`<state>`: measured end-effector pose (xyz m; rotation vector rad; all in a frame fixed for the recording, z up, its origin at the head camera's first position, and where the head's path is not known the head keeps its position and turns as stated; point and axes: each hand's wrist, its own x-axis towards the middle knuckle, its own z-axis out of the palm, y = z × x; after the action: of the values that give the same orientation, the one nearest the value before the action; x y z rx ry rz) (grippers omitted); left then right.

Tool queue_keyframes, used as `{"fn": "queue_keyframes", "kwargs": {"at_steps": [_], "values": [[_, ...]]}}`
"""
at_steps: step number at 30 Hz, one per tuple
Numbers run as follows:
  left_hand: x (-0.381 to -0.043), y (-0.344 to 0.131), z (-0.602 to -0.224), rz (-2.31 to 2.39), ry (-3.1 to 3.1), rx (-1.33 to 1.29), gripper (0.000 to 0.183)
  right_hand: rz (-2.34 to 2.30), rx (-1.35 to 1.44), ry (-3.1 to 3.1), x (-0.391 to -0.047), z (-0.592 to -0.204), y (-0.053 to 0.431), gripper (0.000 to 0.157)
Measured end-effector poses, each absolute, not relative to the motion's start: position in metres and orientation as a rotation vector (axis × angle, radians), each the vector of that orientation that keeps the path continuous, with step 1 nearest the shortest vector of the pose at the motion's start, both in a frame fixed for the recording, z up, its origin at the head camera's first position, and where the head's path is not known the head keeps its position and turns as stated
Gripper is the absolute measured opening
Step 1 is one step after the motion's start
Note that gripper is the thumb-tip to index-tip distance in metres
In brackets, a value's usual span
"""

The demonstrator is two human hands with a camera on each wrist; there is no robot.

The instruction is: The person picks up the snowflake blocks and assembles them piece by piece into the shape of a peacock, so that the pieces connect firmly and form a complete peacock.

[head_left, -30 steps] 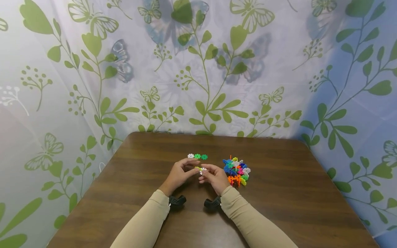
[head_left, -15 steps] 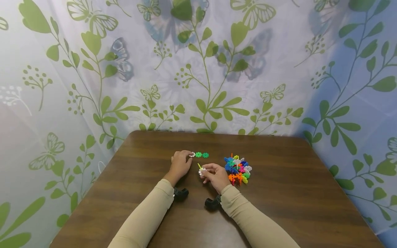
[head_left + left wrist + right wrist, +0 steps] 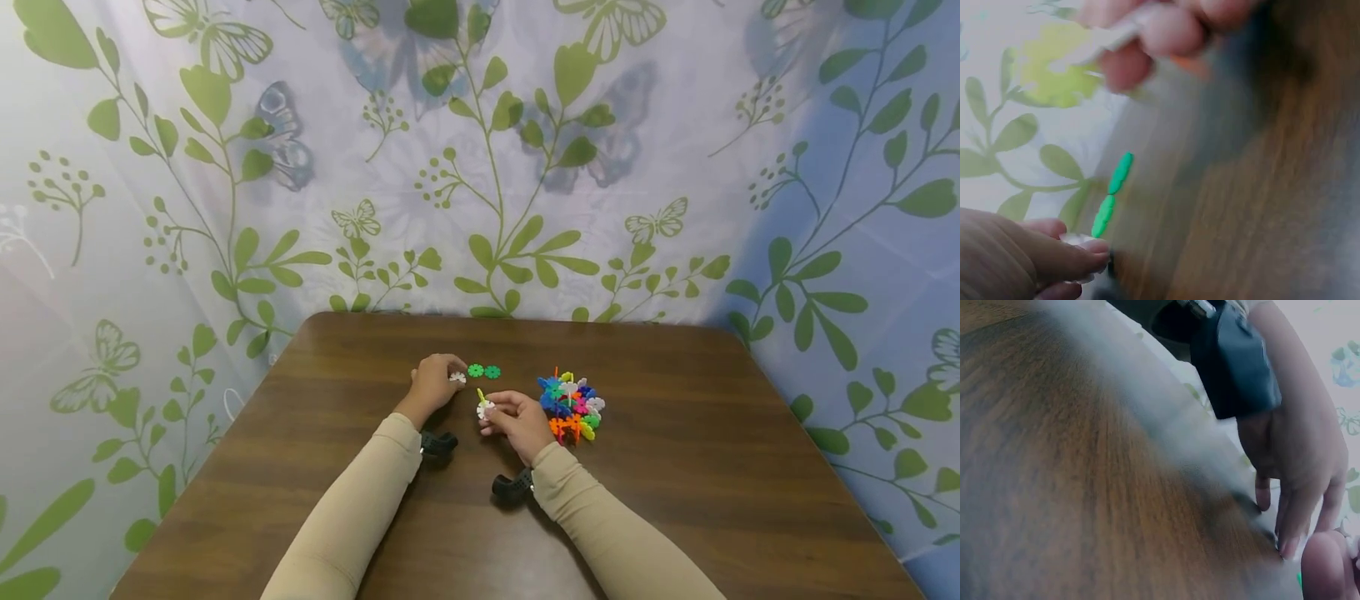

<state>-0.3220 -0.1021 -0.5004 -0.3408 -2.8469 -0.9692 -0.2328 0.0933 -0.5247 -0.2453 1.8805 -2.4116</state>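
Observation:
My left hand pinches a white flower-shaped interlocking disc at its edge, close over the far part of the table. Its thumb and fingertips close on this disc in the left wrist view. My right hand holds a second white disc with a yellow-green disc slotted into it crosswise. That yellow-green disc faces the camera broadly in the left wrist view, slightly blurred. Two green discs, one light and one darker, lie in a row just beyond my hands.
A heap of mixed-colour discs stands to the right of my right hand. Brown wooden table spreads around the hands, with a leaf-patterned curtain behind its far edge. Black wrist cameras sit under both wrists.
My left hand has left the joined discs, reached forward to the row, and drawn its white disc slightly nearer, away from the green ones. The right hand keeps the white and yellow-green pair.

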Motion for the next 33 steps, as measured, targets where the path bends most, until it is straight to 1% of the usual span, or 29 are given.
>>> {"fn": "queue_keyframes", "kwargs": {"at_steps": [7,13,16,20,28,33], "values": [[-0.292,-0.116,-0.507,-1.424,-2.675,-0.401,0.007,-2.447,-0.123,1.804,-0.230,-0.523,0.095,0.022],[-0.273,-0.115,-0.510,-1.706,-2.534,-0.606,0.009,-2.502,-0.065,1.850,-0.231,-0.518,0.095,0.023],[-0.268,-0.112,-0.513,-1.700,-2.506,-0.680,0.010,-2.514,-0.031,1.856,-0.230,-0.518,0.095,0.025],[-0.260,-0.110,-0.517,-1.656,-2.467,-0.715,0.010,-2.505,-0.035,1.855,-0.228,-0.521,0.094,0.027],[-0.256,-0.106,-0.518,-1.583,-2.438,-0.740,0.010,-2.489,-0.096,1.875,-0.225,-0.522,0.095,0.024],[-0.256,-0.105,-0.513,-1.523,-2.404,-0.826,0.010,-2.460,-0.128,1.880,-0.225,-0.518,0.097,0.021]]}}
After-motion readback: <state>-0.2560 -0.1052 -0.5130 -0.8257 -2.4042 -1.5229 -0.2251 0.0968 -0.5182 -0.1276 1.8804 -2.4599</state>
